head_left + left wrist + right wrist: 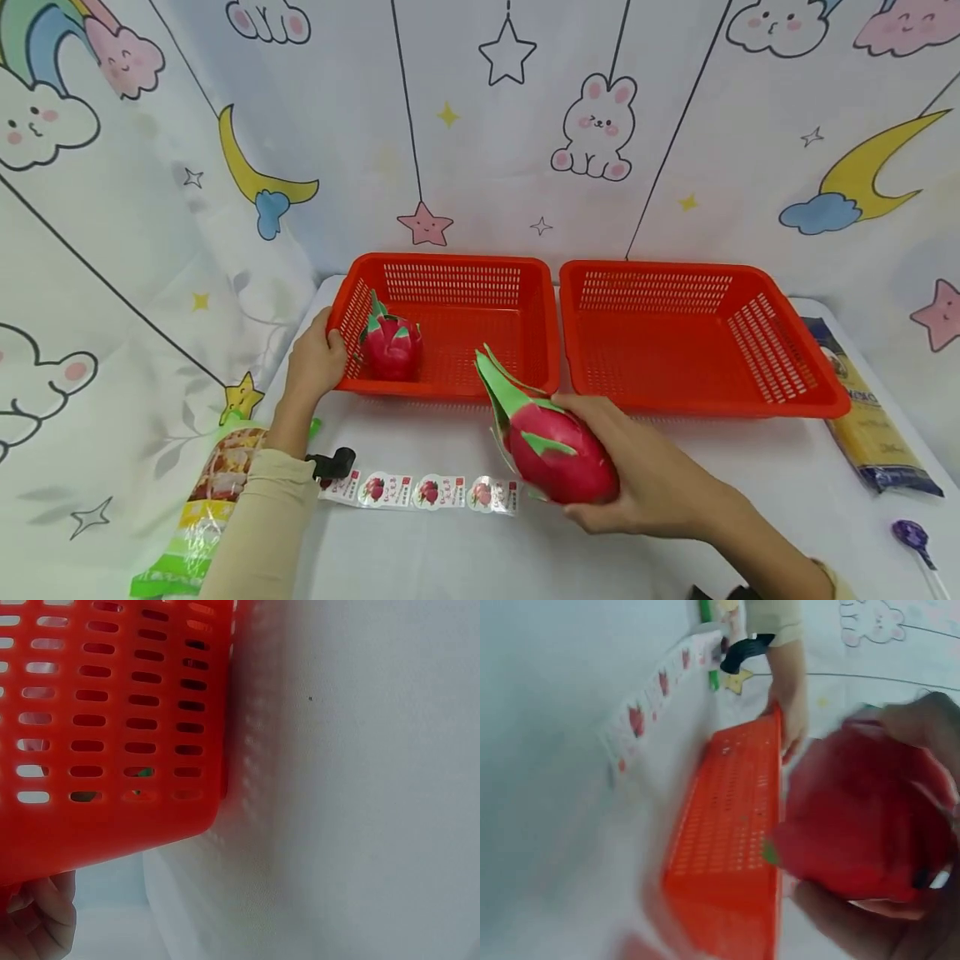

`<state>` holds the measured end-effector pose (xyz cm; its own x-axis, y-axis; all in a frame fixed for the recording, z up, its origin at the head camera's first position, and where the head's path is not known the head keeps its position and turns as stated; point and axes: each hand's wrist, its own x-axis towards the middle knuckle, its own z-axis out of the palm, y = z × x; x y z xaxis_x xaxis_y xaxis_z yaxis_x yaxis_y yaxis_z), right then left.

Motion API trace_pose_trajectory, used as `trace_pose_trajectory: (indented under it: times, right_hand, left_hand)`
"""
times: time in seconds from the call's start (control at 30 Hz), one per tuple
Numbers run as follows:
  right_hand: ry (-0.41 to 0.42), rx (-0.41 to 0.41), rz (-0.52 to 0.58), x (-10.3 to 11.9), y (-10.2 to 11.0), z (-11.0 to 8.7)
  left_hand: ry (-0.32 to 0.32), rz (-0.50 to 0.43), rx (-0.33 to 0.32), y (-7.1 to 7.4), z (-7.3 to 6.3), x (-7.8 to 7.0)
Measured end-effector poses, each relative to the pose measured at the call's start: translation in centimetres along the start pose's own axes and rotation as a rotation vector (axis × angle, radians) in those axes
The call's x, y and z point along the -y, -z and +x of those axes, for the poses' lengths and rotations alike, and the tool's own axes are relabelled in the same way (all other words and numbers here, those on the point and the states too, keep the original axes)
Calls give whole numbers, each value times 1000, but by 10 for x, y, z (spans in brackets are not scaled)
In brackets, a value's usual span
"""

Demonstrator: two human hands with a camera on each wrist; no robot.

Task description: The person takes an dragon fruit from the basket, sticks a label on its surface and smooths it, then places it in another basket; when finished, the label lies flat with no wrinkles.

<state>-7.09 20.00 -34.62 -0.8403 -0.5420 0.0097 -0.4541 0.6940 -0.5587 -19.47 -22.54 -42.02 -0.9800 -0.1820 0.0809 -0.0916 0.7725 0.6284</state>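
Observation:
My right hand [637,467] grips a pink dragon fruit [558,450] with green leaf tips, held in front of the left red basket [450,389]. In the right wrist view the same dragon fruit [855,817] is blurred, with thumb and fingers around its sides. At the left basket's left end, my left hand [318,358] grips the rim. The left wrist view shows that basket's slotted wall [112,750] and some curled fingers [52,911] beneath its rim. A second dragon fruit [393,350] sits inside the left basket, near its left end.
Another red basket [712,408] stands to the right. A strip of dragon fruit stickers [438,492] lies in front of the left basket. A green-ended snack bag [213,500] is at the left; a yellow and blue packet [881,425] and a purple lollipop [911,535] are at the right.

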Motion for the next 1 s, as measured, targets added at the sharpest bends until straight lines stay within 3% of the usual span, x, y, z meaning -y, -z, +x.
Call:
trace_pose_trajectory:
  times: [0.17, 0.3, 0.53, 0.77, 0.9, 1.0]
  right_hand:
    - [-106, 198, 158, -21, -2, -33]
    - [-159, 268, 201, -40, -13, -43]
    - [-117, 210, -13, -61, -36, -42]
    - [-105, 157, -109, -61, -44, -43]
    - [-97, 147, -154, -59, -46, -43]
    - [-95, 145, -177, -59, -46, -42]
  left_hand:
    - [2, -6, -2, 0, 0, 1]
    - [-3, -8, -2, 1, 0, 0]
    - [-3, -16, 5, 2, 0, 0]
    - [9, -28, 10, 0, -2, 1]
    - [8, -14, -69, -2, -5, -2]
    - [-28, -14, -187, -3, -11, -8]
